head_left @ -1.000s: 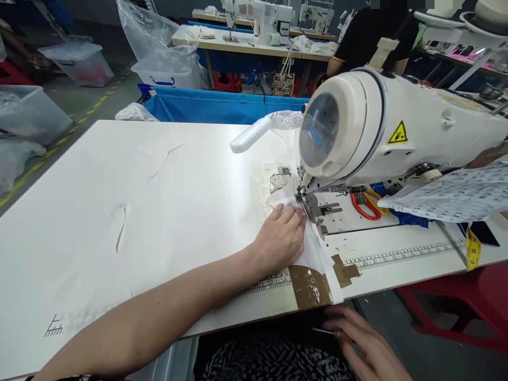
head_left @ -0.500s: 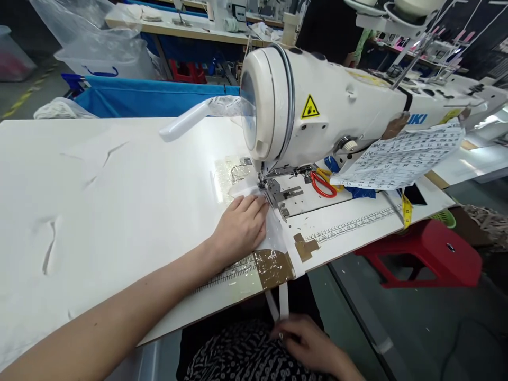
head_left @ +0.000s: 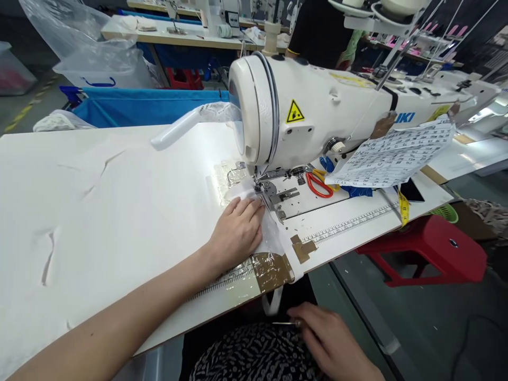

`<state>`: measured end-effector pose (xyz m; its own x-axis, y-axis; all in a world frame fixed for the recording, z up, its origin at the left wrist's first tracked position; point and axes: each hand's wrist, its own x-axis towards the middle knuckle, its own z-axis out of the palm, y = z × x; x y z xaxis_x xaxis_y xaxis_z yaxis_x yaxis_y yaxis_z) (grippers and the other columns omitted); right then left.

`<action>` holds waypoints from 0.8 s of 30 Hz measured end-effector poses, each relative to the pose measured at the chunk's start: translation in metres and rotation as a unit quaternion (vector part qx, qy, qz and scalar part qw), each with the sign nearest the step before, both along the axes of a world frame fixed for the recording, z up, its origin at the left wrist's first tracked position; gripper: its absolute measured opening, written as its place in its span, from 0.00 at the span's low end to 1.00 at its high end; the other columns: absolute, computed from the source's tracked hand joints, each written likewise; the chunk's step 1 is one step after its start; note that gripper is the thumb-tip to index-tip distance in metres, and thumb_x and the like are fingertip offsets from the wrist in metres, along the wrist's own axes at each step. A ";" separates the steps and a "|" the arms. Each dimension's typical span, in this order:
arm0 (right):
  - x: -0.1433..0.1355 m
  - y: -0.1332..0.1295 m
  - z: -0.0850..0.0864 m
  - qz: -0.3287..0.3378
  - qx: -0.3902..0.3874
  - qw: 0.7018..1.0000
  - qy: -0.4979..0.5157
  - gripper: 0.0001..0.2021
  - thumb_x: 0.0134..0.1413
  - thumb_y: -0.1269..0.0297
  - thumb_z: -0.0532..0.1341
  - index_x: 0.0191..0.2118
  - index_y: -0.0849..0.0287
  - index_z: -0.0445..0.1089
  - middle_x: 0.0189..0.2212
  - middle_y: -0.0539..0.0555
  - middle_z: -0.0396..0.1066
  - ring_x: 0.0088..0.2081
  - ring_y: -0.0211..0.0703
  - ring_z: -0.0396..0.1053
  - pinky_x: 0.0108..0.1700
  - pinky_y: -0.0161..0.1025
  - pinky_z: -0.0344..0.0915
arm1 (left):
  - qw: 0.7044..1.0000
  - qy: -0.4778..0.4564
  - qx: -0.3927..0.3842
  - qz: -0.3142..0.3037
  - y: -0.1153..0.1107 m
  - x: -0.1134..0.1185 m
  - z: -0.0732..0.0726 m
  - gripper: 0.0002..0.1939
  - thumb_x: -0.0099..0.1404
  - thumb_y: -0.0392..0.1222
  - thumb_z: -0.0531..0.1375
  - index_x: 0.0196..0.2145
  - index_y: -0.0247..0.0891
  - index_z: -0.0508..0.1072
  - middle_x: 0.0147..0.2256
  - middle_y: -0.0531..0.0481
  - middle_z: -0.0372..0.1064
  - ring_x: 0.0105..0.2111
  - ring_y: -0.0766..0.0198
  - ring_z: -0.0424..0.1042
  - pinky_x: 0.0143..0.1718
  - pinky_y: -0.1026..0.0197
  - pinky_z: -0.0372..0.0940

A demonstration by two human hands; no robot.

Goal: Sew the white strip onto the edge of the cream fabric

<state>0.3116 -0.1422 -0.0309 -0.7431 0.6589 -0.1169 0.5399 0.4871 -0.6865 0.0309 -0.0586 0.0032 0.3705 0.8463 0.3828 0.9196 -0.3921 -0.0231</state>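
My left hand (head_left: 239,228) lies palm down with fingers together, pressing thin white fabric (head_left: 273,233) to the table just in front of the needle area of a white sewing machine (head_left: 309,106). A white strip (head_left: 273,302) hangs in a loop below the table's front edge. Over my lap, my right hand (head_left: 325,333) holds a thin metal tool (head_left: 284,323) between thumb and fingers, close to the strip but apart from it. What kind of tool it is cannot be made out. A clear plastic tube (head_left: 174,129) curves out to the left of the machine head.
Red-handled scissors (head_left: 318,186) lie right of the needle, near a printed sheet (head_left: 392,153) and a yellow tape measure (head_left: 404,206). A red stool (head_left: 432,248) stands at right. Behind the table (head_left: 159,211) hangs a blue cloth bin (head_left: 151,106); a person (head_left: 319,32) is beyond the machine.
My right hand has moved right, away from the white strip, and the thin metal tool now shows in it. The strip hangs in a loose loop. My left hand keeps its place on the fabric.
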 end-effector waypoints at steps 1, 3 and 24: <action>0.000 0.005 0.008 -0.010 0.027 0.999 0.035 0.21 0.57 0.79 0.50 0.51 0.54 0.67 0.37 0.52 0.75 0.36 0.44 0.74 0.37 0.38 0.69 | 1.000 -0.004 0.001 0.006 0.000 0.002 0.001 0.21 0.71 0.39 0.48 0.55 0.25 0.69 0.55 0.36 0.68 0.56 0.48 0.65 0.60 0.45 0.58; -0.002 0.020 0.021 -0.051 0.092 0.990 0.098 0.19 0.61 0.77 0.50 0.53 0.54 0.66 0.33 0.51 0.73 0.32 0.42 0.72 0.34 0.36 0.67 | 1.000 -0.010 0.004 0.020 -0.001 0.006 0.002 0.21 0.71 0.39 0.48 0.54 0.25 0.70 0.54 0.35 0.69 0.56 0.48 0.65 0.61 0.45 0.57; -0.059 0.085 0.043 -0.130 0.224 0.965 0.044 0.08 0.59 0.73 0.54 0.37 0.57 0.70 0.31 0.50 0.75 0.29 0.41 0.72 0.31 0.35 0.60 | 1.000 0.000 0.004 0.002 -0.005 0.008 0.001 0.21 0.68 0.37 0.51 0.55 0.28 0.70 0.54 0.38 0.69 0.57 0.48 0.64 0.62 0.42 0.55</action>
<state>0.2531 -0.0567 0.0119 -0.5404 0.7938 0.2789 0.6329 0.6019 -0.4869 0.0388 -0.0637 0.0044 0.3663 0.8447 0.3902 0.9215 -0.3875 -0.0262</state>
